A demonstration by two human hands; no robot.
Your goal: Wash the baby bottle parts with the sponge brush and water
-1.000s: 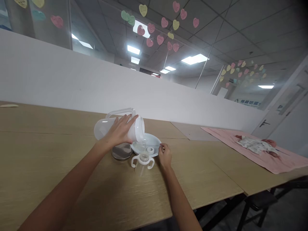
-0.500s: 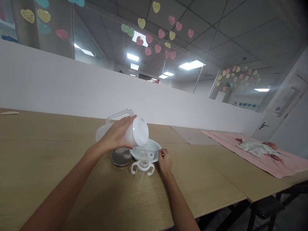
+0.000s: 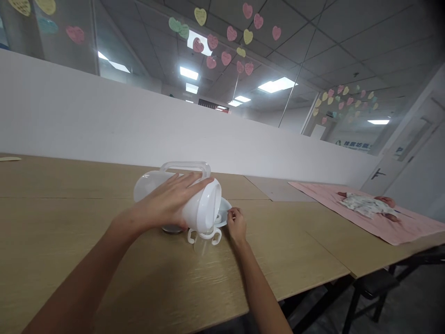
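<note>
My left hand (image 3: 174, 197) is wrapped around the body of a white pitcher (image 3: 148, 185) with a clear handle. The pitcher lies tilted nearly on its side, its lidded end low over a clear baby bottle (image 3: 201, 246) with two white side handles. The bottle stands upright on the table, its mouth mostly hidden by the pitcher. My right hand (image 3: 237, 225) is closed at the right rim of a pale bowl (image 3: 225, 205); what its fingers pinch is too small to make out. A small white ring-shaped part (image 3: 218, 218) sits in the bowl, partly covered.
Behind my left hand, a dark round lid or dish (image 3: 172, 229) lies on the wooden table (image 3: 139, 278). To the right, a baby doll (image 3: 363, 205) in a patterned garment rests on a pink cloth (image 3: 313, 195). A black stool (image 3: 377, 283) stands below the table edge.
My left hand has brought the pitcher right and nearer, tipping its lidded end down over the bottle. The pitcher now covers much of the bowl. My right hand stays at the bowl's rim.
</note>
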